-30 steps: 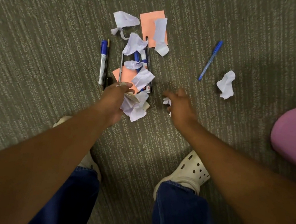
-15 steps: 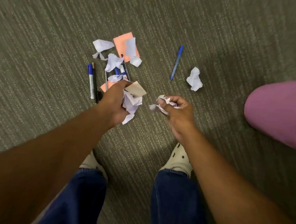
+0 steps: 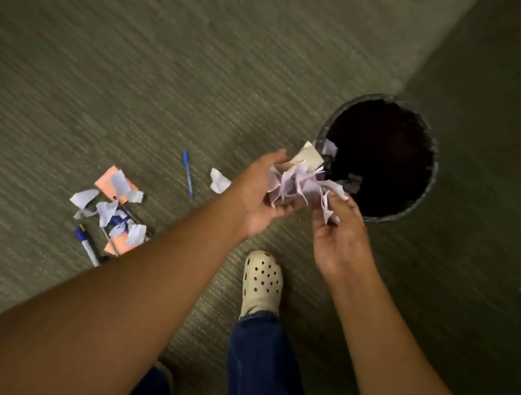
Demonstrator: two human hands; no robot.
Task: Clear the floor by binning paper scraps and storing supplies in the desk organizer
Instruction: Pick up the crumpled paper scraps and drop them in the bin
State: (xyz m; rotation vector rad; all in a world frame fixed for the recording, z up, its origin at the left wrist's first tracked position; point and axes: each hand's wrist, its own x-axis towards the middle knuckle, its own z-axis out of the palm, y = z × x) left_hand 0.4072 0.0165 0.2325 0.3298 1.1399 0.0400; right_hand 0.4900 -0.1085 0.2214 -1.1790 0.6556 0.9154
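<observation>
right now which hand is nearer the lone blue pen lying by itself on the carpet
Left. The left hand holds crumpled paper scraps just right of the slim blue pen. The right hand grips scraps farther right, beside the round black bin.

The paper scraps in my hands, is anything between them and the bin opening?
Nothing visible blocks the way. The left hand and right hand hold the paper scraps right at the near rim of the bin, whose open mouth is uncovered and dark inside, with a few scraps already over the edge.
</observation>
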